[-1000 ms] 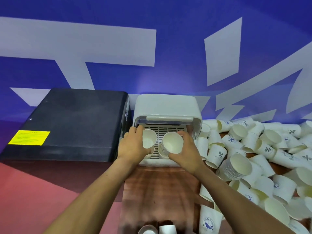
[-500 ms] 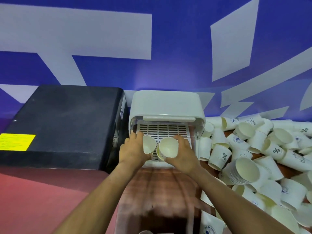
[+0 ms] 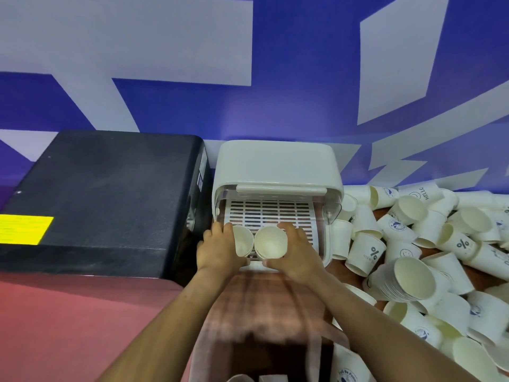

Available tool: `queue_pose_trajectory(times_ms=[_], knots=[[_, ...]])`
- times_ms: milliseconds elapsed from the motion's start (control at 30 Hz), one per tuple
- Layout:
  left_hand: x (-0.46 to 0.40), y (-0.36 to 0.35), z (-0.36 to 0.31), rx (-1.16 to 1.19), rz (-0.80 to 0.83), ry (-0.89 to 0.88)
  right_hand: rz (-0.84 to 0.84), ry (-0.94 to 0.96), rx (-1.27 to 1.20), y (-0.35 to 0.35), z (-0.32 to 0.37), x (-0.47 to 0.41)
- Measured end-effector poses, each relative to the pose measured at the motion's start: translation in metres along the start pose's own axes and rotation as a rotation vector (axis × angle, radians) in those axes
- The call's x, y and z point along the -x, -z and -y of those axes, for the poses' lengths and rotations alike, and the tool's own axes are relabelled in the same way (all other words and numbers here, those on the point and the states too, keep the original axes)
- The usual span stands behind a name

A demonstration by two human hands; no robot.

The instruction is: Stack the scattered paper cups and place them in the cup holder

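L hand fingers curl round a white paper cup stack; R hand grips another. Both sit at the open front of the white plastic cup holder w/ slotted floor. Loose white cups litter the tabletop at right.

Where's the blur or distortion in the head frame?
Head view: wide-angle bend curves the wall stripes and black box; tabletop near the bottom edge is smeared; hands, left and right, and cup holder stay sharp; lighting even, no harsh glare.

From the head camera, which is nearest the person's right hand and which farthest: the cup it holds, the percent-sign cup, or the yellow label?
From the right hand:
1. Held cup, in its grip at the holder's mouth.
2. Percent-sign cup, in the pile to its right.
3. Yellow label, far left on the black box.
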State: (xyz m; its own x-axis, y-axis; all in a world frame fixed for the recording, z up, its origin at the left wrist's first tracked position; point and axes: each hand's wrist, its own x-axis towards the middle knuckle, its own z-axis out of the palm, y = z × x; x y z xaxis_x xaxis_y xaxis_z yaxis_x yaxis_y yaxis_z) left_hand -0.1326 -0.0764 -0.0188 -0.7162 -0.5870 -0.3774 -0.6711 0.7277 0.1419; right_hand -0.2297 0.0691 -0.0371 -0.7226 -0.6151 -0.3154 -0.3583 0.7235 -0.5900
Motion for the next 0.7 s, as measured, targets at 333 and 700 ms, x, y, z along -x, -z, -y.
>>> queue_pose_trajectory(times_ms=[333,700], knots=[[0.007,0.004,0.001,0.053,0.062,-0.017,0.023,-0.005,0.001,0.008,0.003,0.006],[0.055,0.020,0.007,0.263,-0.134,-0.206,-0.015,0.024,-0.016,0.019,0.006,0.057]])
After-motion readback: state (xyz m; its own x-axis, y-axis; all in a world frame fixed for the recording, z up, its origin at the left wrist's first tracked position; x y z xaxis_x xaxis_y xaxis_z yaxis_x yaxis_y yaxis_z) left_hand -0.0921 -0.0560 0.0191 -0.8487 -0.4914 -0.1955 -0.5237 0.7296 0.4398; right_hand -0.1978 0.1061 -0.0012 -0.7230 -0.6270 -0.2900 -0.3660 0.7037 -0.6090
